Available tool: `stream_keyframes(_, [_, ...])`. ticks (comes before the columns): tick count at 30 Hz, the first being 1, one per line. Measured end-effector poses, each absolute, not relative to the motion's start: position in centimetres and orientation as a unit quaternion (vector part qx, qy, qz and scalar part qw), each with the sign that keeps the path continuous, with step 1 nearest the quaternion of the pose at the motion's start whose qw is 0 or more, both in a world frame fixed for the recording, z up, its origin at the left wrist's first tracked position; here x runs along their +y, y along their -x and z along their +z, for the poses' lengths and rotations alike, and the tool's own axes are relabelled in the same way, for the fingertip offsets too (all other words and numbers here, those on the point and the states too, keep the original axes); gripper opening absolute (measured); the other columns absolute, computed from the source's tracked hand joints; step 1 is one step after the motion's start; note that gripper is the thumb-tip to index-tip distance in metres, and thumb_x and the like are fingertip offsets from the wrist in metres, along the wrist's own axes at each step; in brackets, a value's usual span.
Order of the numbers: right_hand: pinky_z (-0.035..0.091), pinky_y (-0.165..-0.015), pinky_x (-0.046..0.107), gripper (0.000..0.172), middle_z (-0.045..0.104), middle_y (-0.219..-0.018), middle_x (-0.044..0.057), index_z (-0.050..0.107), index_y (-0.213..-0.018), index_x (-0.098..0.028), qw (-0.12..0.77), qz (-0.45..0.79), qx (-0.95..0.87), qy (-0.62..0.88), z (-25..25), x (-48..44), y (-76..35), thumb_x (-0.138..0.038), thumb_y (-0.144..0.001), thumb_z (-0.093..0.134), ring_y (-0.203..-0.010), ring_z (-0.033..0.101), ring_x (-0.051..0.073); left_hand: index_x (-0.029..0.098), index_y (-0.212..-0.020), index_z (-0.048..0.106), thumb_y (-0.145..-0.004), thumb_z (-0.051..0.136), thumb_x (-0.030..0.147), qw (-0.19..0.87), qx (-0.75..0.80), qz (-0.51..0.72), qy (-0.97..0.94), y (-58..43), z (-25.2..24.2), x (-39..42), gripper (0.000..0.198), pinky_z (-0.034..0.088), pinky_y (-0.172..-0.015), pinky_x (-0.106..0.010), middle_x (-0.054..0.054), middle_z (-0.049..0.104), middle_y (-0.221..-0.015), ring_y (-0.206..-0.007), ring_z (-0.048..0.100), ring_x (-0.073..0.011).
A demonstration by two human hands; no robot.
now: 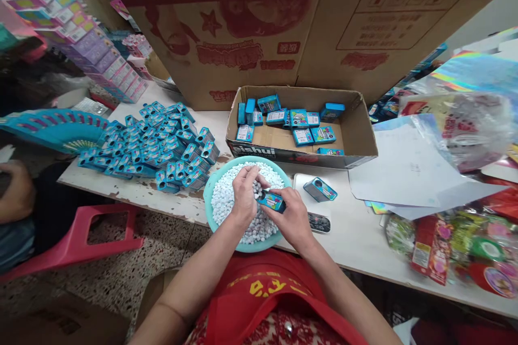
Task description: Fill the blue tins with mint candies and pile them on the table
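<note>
Above a pale green basin (207, 206) full of small white candies (225, 199), both my hands meet at one small blue candy box (272, 201). My right hand (294, 216) grips the box, which lies tilted with its open end toward the left. Cupped fingers of my left hand (245, 190) hold several white candies against that opening. Just right of the basin, another blue box (320, 189) stands on a white scale (301, 180), whose dark display (319, 222) faces me.
A cardboard tray (299, 160) behind the basin holds several blue boxes. Many more blue boxes (162, 143) crowd the left of the table. A large carton (251, 27) walls off the back. Papers (404, 167) and packaged sweets (433, 248) lie right; another person's hand (16, 191) shows far left.
</note>
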State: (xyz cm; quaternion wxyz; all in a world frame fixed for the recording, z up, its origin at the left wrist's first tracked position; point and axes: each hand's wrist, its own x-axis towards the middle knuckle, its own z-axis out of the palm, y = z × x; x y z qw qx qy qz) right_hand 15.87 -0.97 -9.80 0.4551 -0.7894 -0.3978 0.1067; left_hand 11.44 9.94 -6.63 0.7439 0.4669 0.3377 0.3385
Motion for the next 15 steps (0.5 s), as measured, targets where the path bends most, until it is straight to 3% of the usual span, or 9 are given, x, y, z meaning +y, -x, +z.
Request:
stream_keyframes(5, [0.045, -0.079, 0.038, 0.030, 0.062, -0.092, 0.006, 0.062, -0.100, -0.020, 0.462, 0.098, -0.394, 0.788, -9.97, -0.95, -15.91, -0.032, -0.074, 0.071, -0.090, 0.055, 0.025, 0.017, -0.072, 0.054, -0.073, 0.063, 0.034, 0.749, 0.357, 0.336, -0.445, -11.57, -6.60, 9.83, 0.019, 0.046, -0.057, -0.024, 0.002, 0.057, -0.062, -0.053, 0.056, -0.0101])
stream_keyframes(15, [0.046, -0.077, 0.038, 0.027, 0.063, -0.089, 0.006, 0.062, -0.096, -0.021, 0.468, 0.107, -0.387, 0.787, -10.47, -0.85, -15.75, -0.035, -0.074, 0.070, -0.088, 0.056, 0.025, 0.017, -0.077, 0.054, -0.075, 0.059, 0.033, 0.749, 0.360, 0.334, -0.445, -11.25, -7.04, 9.63, 0.017, 0.047, -0.057, -0.026, 0.002, 0.059, -0.057, -0.052, 0.060, -0.0128])
